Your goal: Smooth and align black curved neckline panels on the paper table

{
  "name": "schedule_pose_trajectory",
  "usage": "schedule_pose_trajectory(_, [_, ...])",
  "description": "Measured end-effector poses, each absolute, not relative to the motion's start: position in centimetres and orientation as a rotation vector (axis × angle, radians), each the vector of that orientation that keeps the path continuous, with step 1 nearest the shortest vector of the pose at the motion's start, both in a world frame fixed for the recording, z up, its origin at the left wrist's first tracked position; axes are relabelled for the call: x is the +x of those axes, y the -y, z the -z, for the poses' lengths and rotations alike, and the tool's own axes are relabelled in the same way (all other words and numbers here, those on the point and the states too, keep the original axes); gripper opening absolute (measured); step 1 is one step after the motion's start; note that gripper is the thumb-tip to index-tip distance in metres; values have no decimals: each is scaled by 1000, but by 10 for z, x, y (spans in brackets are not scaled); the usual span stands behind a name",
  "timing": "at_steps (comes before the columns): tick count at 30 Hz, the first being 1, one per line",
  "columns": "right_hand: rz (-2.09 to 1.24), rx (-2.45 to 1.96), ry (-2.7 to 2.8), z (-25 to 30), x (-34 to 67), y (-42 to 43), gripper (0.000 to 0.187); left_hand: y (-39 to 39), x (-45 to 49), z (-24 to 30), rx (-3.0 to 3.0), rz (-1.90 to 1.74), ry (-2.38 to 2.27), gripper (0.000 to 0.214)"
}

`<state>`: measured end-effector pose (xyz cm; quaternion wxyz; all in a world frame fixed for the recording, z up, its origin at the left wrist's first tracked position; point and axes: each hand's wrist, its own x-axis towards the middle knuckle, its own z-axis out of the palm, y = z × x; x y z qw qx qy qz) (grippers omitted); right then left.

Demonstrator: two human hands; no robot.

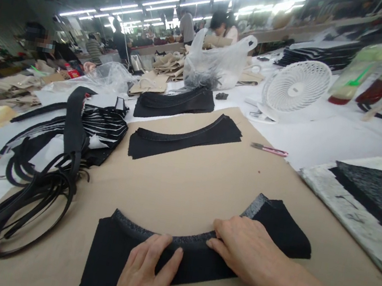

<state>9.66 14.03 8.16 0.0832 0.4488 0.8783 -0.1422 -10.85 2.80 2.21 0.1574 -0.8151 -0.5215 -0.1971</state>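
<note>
Factory floor, long rows of strip lights overhead, other people at work at far benches. Wide white table up front, with a sheet of brown paper spread over the near part.

Curved black fabric piece lies flat on the brown paper at the near edge, arching from lower left up to the right, with a grey textured band along its inner curve.

- Left hand: palm down on the lower middle of the piece, fingers straight and slightly spread, tips at the grey band. Grip open, nothing enclosed, only pressing.
- Right hand: palm down just right of the left, fingertips on the same band, forearm coming in from the lower right. Grip likewise open and flat, with no pinch visible.
- Hands near each other, not touching.

Around:
- Stack of similar curved pieces further up the paper, well apart from the hands.
- Another dark stack beyond it, at the paper's far edge.
- Tangle of black straps to the left, spilling off the paper; striped cloth just above it.
- Pink-handled cutter on the white surface, just off the paper's right edge.
- White desk fan behind the cutter, clear plastic bag to its left.
- Speckled grey slab at the right.
</note>
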Motion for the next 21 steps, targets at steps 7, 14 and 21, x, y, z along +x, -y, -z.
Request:
schedule_pose_trajectory(7, [464,1391,-2628,-83,110,-142,16,-45,-57,5,-2405,669,1433,44])
schedule_pose_trajectory(14, [731,1288,-2530,-112,152,-180,14,-47,-53,21,-2245,751,1387,40])
schedule_pose_trajectory(21, [561,1241,-2647,-105,156,-185,13,-50,-56,10,-2265,628,1341,46])
